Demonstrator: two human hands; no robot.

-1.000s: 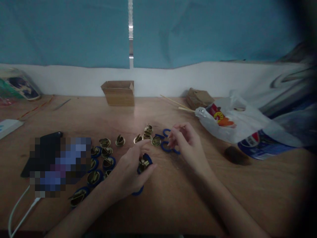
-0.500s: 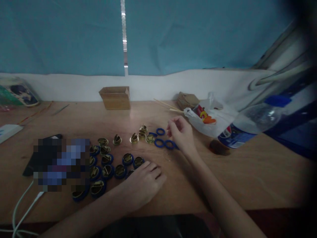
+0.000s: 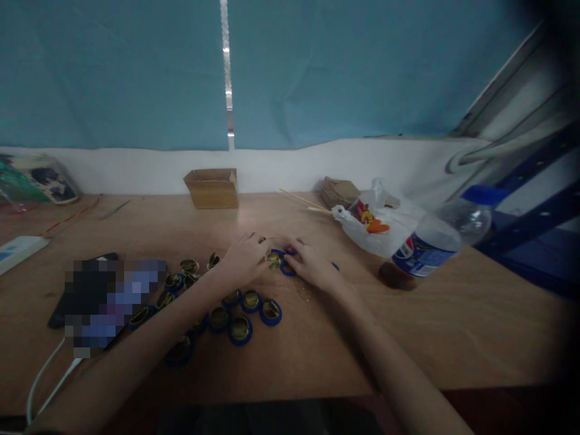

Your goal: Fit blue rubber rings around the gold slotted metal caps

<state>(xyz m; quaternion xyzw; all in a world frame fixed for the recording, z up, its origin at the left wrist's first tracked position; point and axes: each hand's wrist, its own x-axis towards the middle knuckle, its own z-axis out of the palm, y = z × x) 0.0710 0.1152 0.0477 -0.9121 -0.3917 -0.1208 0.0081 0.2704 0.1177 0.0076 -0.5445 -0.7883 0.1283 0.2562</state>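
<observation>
My left hand [image 3: 247,261] reaches over the gold pieces, its fingers closed around one gold piece [image 3: 262,240] that is mostly hidden. Just right of its fingertips lies another round gold piece [image 3: 273,260]. My right hand [image 3: 310,264] has thumb and fingers pinched at a blue ring [image 3: 290,249]; a second blue ring [image 3: 287,268] lies partly under the thumb. Several gold pieces seated in blue rings, such as one at the right [image 3: 270,312] and one nearer me [image 3: 240,329], lie below my left forearm.
A blurred-out phone [image 3: 122,302] with a white cable lies at the left beside a black object [image 3: 86,290]. An open cardboard box [image 3: 212,190] stands at the back. A plastic bag [image 3: 385,226] and a tilted bottle [image 3: 426,248] with dark liquid are at the right.
My left hand has moved up and away from the ringed pieces to the loose gold ones. My right hand has moved left and down onto the blue rings. More ringed pieces are uncovered.
</observation>
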